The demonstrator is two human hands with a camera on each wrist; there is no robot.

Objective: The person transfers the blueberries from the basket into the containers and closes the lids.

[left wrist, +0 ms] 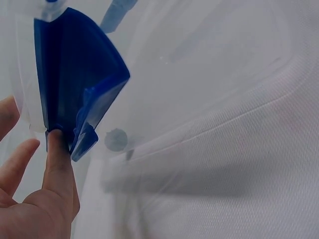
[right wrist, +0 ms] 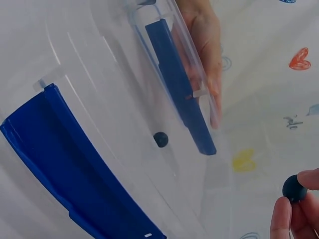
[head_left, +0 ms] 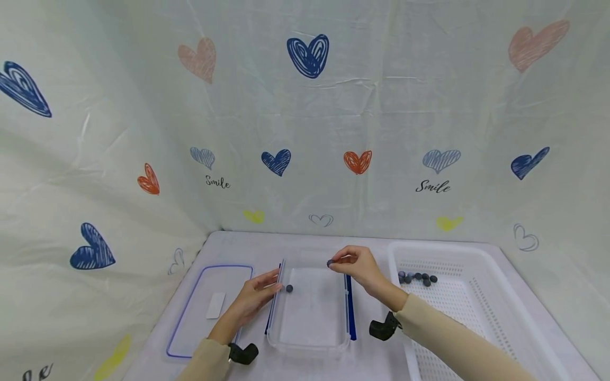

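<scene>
A clear plastic container [head_left: 312,330] with blue side latches stands on the table, one blueberry [head_left: 289,288] on its floor near the left wall. My left hand [head_left: 252,299] rests against that left wall, its fingers fairly straight; in the left wrist view a fingertip touches the blue latch [left wrist: 79,69]. Over the container's far right corner, my right hand [head_left: 357,267] pinches another dark, round blueberry [right wrist: 294,189] between thumb and fingers. Several more blueberries [head_left: 418,277] lie in the white perforated basket [head_left: 476,323] on the right.
To the left lies a clear lid [head_left: 190,317] with a blue rim, and a small white rectangle [head_left: 216,305] lies within its outline. A pale curtain [head_left: 314,116] printed with hearts hangs behind and beside the table [head_left: 371,360].
</scene>
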